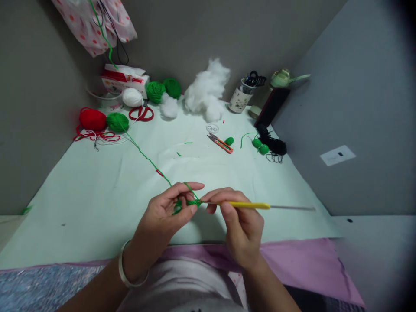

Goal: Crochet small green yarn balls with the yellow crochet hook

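Observation:
My left hand [169, 210] pinches a small green crochet piece [194, 202] between thumb and fingers, with green yarn [147, 158] looped over its index finger. That strand runs back to a green yarn ball [117, 122] at the left. In my right hand [242, 221] is a crochet hook [250, 205] with a yellow handle, held sideways like a pen. Its tip meets the green piece at my left fingertips; whether it is inside a stitch is too small to tell. Part of the piece is hidden behind my left fingers.
Thread snips [221, 144] lie mid-table beside a small green ball [229, 141]. Red-handled scissors [141, 113], red yarn [92, 119] and white yarn [132, 97] sit back left. White stuffing [206, 91] and a pen cup [241, 97] stand along the back; black yarn [274, 145] lies right.

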`<action>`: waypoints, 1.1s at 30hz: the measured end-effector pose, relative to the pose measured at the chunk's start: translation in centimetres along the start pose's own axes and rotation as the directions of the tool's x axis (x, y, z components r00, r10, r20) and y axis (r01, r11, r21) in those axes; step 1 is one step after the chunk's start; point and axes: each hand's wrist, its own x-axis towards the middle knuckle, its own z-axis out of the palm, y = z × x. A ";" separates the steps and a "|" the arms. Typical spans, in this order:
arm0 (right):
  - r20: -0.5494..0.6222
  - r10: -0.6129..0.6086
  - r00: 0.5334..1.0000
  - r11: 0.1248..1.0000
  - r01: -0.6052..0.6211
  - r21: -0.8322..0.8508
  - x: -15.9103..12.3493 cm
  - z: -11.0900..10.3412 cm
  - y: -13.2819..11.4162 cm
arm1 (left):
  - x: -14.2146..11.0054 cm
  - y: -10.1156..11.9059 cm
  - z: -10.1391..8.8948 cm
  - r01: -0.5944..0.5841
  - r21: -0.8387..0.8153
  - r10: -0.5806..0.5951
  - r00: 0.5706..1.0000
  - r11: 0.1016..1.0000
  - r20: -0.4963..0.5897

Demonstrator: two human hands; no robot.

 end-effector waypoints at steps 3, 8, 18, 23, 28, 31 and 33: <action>0.139 -0.252 0.958 0.907 0.283 -0.311 -0.5 -0.1 0.3 | -0.1 -0.1 0.6 -0.035 -0.038 0.032 0.997 0.999 -0.075; 0.143 -0.350 0.926 0.820 0.377 -0.430 -0.9 0.0 1.0 | -0.3 0.9 1.2 0.235 -0.411 -0.214 0.972 0.881 0.096; -0.085 0.077 0.993 0.977 -0.058 0.207 0.1 1.4 0.7 | 0.0 0.5 1.1 0.160 -0.318 -0.128 0.984 0.934 0.121; 0.032 -0.170 0.985 0.941 0.172 -0.291 -1.0 1.0 1.1 | -0.1 0.4 1.4 0.148 -0.332 -0.152 0.988 0.932 0.012; -0.072 -0.134 0.988 0.980 0.122 -0.156 -0.8 0.6 1.3 | 0.1 1.1 0.7 0.330 -0.496 -0.291 0.944 0.803 0.156; -0.150 0.098 0.984 0.972 -0.063 0.226 -0.2 1.0 1.2 | 0.3 1.0 0.3 0.257 -0.493 -0.223 0.966 0.831 0.128; -0.108 0.167 0.980 0.932 -0.121 0.342 0.0 1.3 1.2 | 0.2 0.8 0.4 0.202 -0.418 -0.167 0.979 0.886 0.120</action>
